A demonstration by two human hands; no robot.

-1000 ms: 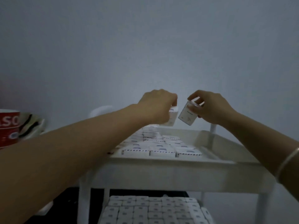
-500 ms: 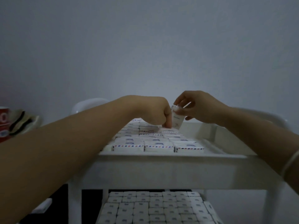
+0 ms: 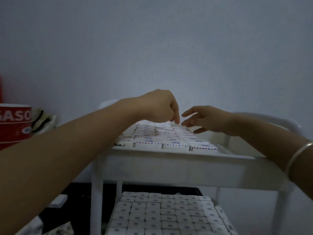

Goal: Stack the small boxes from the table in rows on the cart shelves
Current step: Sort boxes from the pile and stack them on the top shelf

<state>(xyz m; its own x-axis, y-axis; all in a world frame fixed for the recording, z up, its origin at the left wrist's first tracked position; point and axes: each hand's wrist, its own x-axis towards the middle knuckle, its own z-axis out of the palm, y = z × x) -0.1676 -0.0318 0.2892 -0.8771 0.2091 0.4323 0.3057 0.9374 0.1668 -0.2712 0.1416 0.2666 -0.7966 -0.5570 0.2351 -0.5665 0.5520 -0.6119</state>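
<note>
Where hands hover, boxes flat

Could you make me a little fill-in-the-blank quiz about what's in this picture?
1. The small boxes lie in rows on the ____ shelf of the white cart.
2. The right hand is open and holds ____.
3. A silver ____ circles the right wrist.
4. The bucket at far left is ____ in colour.

Missing words: top; nothing; bangle; red

1. Dim, bluish room light; the wall is flat grey with soft vignetting.
2. Boxes on the top shelf catch the most light.
3. Forearms bulge at wide-angle edges; grain softens detail.
</note>
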